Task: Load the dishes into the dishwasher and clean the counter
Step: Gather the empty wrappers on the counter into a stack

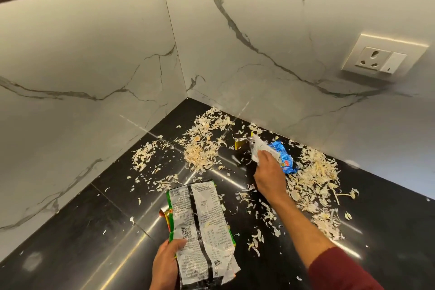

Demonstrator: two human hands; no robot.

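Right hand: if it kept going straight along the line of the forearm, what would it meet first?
Probably the marble backsplash behind the counter. The right hand already grips a white wrapper, with the blue wrapper just beside that line; depth is unclear.

Worktop (70, 254): black, glossy, set in a corner of white marbled wall. Peel scraps (200, 148): pale, scattered in heaps from the far corner to the near right. Your left hand (164, 263): near, gripping a silver wrapper (204, 226) with green edging, printed side up. Your right hand (268, 172): farther right, fingers closed on crumpled white paper (259, 148), touching a blue wrapper (283, 155). Wall socket (383, 56): far right.
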